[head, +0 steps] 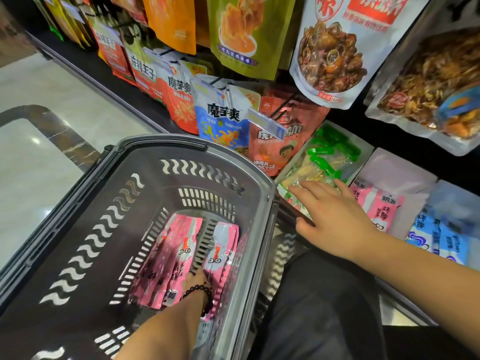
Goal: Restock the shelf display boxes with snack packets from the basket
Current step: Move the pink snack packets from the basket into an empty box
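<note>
Pink packets (179,258), glossy, with dark print and white patches, lie in a loose heap on the floor of the grey basket (249,172), lower centre of frame. Left hand (197,278) is down among them, bead bracelet (200,294) on the wrist; fingers are buried in the packets, so I cannot tell whether it grips one. Right hand (330,216), centre right, is spread flat, fingers straight, tips resting on the green-and-yellow packets in the left box (363,162). Just right of it a second box (405,178) holds matching pink packets; further right, blue packets (441,240). Hanging bags (220,118) fill the upper frame above the boxes. The basket's right rim stands between the two hands. Dark trouser leg (319,302) lower right.
</note>
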Tool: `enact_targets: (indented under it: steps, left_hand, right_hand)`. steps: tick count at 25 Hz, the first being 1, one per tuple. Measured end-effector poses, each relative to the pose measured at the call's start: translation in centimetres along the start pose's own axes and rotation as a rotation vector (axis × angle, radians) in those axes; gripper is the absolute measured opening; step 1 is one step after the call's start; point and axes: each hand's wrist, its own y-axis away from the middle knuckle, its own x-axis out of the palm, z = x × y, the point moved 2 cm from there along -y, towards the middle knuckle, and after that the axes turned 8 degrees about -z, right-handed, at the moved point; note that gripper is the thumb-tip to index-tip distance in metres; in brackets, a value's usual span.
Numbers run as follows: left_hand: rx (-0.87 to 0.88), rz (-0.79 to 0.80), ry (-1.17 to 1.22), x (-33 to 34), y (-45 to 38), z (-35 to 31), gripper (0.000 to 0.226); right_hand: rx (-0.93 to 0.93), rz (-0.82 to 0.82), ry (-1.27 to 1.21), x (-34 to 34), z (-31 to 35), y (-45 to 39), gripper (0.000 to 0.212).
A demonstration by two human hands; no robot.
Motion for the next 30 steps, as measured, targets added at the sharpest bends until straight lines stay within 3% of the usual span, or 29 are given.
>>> enact_targets:
  steps: [3,5,8,11,14,17,19,21,24,27,29,30]
  left_hand:
    - [0.054,0.014,-0.116,0.7,-0.1,0.3,0.044]
    - [0.161,0.033,-0.226,0.0,0.2,-0.1,0.032]
    - [0.333,0.073,-0.307,-2.3,1.3,-2.4,0.033]
    - [0.475,-0.002,-0.437,-5.9,1.3,-4.2,0.028]
    - [0.597,-0.001,-0.545,-12.9,2.0,-7.5,0.031]
    - [0.817,0.022,-0.788,-22.5,4.7,-12.0,0.039]
    - [0.967,-0.015,-1.01,-27.8,8.4,-15.1,0.032]
    - [1.159,-0.112,-1.151,-30.8,12.7,-18.6,0.011]
    - [1.343,-0.195,-1.231,-31.7,17.9,-22.8,0.011]
    - [1.489,-0.159,-1.123,-30.5,19.1,-24.9,0.04]
    - [1.753,-0.274,-0.749,-30.1,18.4,-25.5,0.058]
    - [1.791,-0.396,-0.473,-29.7,17.3,-25.2,0.058]
  right_hand:
    - [0.009,0.012,-0.017,0.0,-0.2,0.2,0.065]
    - [0.011,0.017,-0.029,0.1,-0.1,0.2,0.065]
    - [0.005,0.023,-0.055,0.1,0.1,0.2,0.065]
    - [0.0,0.017,-0.093,-0.1,0.7,-0.2,0.065]
    - [-0.044,-0.012,-0.157,-0.3,2.1,-1.3,0.064]
    - [-0.13,-0.04,-0.258,-1.5,4.4,-2.8,0.059]
    - [-0.208,-0.054,-0.319,-2.3,6.2,-3.9,0.061]
    - [-0.204,0.004,-0.47,-3.1,7.9,-4.9,0.066]
    - [-0.076,0.133,-0.837,-4.0,9.6,-5.4,0.047]
    - [-0.024,0.126,-0.944,-3.8,8.9,-5.5,0.03]
    - [0.071,0.086,-1.011,-3.5,6.7,-5.1,0.023]
    - [0.139,0.064,-1.042,-3.4,5.4,-4.8,0.018]
